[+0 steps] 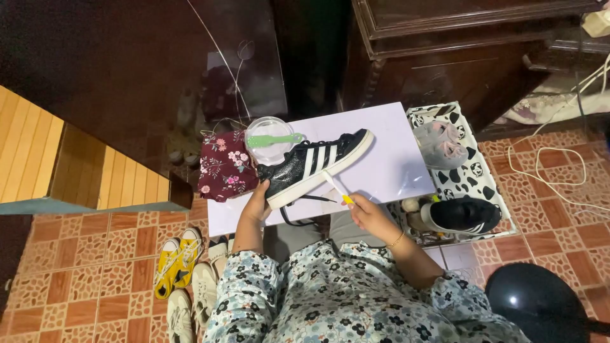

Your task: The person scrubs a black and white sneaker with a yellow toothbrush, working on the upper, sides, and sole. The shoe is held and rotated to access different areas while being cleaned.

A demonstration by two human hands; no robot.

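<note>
1. Head view: the left hand (257,206) is closed on the heel of a black sneaker (312,165) with white stripes, held over the white table (387,159).
2. The right hand (368,213), at the sneaker's 4 o'clock, pinches a toothbrush (335,188) against its white sole.
3. At the sneaker's 10 o'clock sits a clear bowl (270,141), a green brush (274,140) across it.

Black sneaker (314,166): glossy, crinkled upper, smooth white rubber sole. Board (394,159) beneath: smooth, matt, pale. Clear plastic tub (270,141), green plastic brush (274,140) across it. Maroon floral cloth (225,166): soft, matt. Cabinet (445,44): dark polished wood. Floor tiles (82,279): patterned, slight sheen.
</note>
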